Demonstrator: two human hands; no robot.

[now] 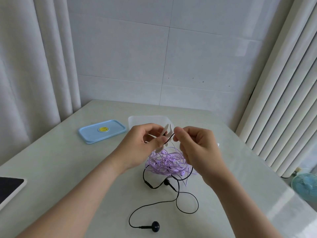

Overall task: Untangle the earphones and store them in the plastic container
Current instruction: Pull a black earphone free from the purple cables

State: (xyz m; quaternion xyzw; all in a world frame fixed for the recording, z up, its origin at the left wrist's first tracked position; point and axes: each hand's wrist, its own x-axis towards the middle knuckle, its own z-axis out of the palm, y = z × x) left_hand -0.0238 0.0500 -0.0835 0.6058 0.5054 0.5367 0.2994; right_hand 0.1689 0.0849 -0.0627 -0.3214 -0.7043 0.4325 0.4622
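Earphones (169, 163), purple, heaped in a tangle mid-table; black pair (178, 191) trailing nearward. Left hand (142, 145) pinches white earbuds (167, 128), lifted clear of the heap; right hand (199, 146) pinches black cord (169, 138) just beside, apparently to draw it free (any knot is hidden by fingers). Clear plastic container (145, 120) stands open on the far side, blue lid (102, 131) set aside left.

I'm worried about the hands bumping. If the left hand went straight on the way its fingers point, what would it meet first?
Most likely the right hand: it and the left hand both pinch the black earphone cable, a short stretch apart. Depth is unclear; the clear plastic container lies beyond.
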